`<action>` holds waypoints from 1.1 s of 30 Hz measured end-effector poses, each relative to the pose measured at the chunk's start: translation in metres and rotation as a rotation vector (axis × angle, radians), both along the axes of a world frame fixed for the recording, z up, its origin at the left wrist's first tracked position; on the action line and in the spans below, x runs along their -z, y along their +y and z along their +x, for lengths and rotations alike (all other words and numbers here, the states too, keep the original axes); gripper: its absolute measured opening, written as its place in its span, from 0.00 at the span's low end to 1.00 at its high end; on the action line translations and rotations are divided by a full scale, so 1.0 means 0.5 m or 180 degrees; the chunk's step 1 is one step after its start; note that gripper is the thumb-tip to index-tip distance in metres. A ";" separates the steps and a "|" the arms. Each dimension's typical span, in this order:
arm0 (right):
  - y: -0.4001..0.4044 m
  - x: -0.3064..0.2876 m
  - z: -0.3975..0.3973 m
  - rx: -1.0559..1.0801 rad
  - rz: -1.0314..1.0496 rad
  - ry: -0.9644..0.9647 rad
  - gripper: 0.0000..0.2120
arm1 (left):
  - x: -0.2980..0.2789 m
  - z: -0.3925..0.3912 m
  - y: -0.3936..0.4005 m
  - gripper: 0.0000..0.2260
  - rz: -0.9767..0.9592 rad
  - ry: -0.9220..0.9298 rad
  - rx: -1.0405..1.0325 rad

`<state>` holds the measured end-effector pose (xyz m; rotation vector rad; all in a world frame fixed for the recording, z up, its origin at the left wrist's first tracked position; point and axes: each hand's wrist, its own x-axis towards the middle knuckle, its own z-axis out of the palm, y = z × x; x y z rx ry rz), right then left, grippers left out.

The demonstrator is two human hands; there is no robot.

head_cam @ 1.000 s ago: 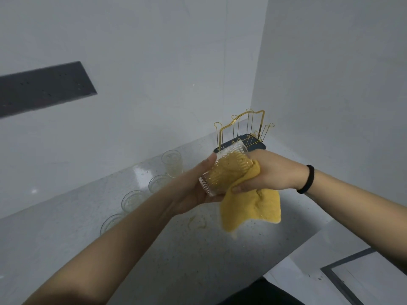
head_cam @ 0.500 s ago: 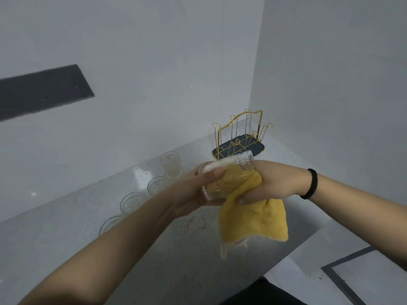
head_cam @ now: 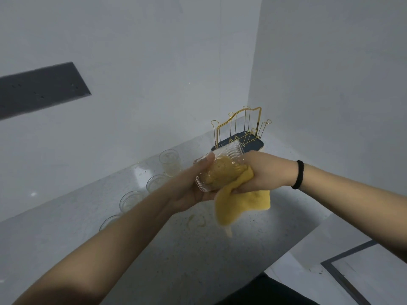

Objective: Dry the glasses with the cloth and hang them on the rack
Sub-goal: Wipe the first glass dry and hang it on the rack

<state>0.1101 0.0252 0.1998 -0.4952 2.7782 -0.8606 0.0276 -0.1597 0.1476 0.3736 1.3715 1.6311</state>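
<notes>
On the grey table (head_cam: 198, 271), the rack (head_cam: 240, 130) stands just beyond the glass (head_cam: 220, 170), which lies sideways in the left hand's (head_cam: 189, 190) curled grip; the right hand (head_cam: 262, 172) pinches the cloth (head_cam: 240, 203) stuffed inside.

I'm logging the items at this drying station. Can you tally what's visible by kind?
Clear ribbed glasses: 5 (one held, four on the speckled grey counter)
Yellow cloth: 1
Gold wire rack on a dark tray: 1
Total: 7
</notes>
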 end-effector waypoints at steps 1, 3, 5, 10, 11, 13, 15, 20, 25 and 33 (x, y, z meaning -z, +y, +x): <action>0.005 0.001 -0.004 0.0127 -0.0391 -0.0144 0.10 | 0.009 0.002 0.002 0.35 0.0030 0.0273 -0.0093; 0.010 0.002 -0.012 0.0390 -0.1483 -0.0595 0.12 | 0.028 0.011 0.005 0.36 0.0032 0.1006 -0.0423; 0.010 0.002 -0.013 0.0547 -0.2428 -0.1098 0.14 | 0.032 0.019 0.005 0.34 0.0091 0.1427 -0.0697; -0.011 -0.004 0.016 -0.0037 -0.0563 -0.0895 0.16 | 0.004 0.013 -0.004 0.39 -0.0035 0.0633 -0.0085; -0.016 0.004 0.021 -0.0181 -0.0027 -0.0641 0.16 | -0.003 0.009 -0.008 0.31 -0.0107 0.0453 0.0047; -0.022 0.022 0.023 -0.0245 0.0344 -0.0171 0.16 | -0.007 0.003 -0.014 0.23 -0.0167 -0.0009 0.0220; -0.015 0.021 0.019 0.0017 -0.0090 -0.0235 0.13 | 0.002 0.002 -0.017 0.34 -0.0096 0.0051 0.0201; 0.012 0.012 -0.002 0.0575 -0.2705 -0.1574 0.21 | 0.027 0.012 -0.009 0.35 0.0248 0.1240 -0.0332; -0.007 -0.001 0.019 -0.0149 -0.0507 -0.0920 0.16 | -0.003 0.011 -0.006 0.27 0.0097 0.0470 -0.0130; 0.002 0.001 0.010 0.0316 -0.1198 -0.0825 0.12 | 0.013 0.000 -0.010 0.37 0.0210 0.0740 0.0138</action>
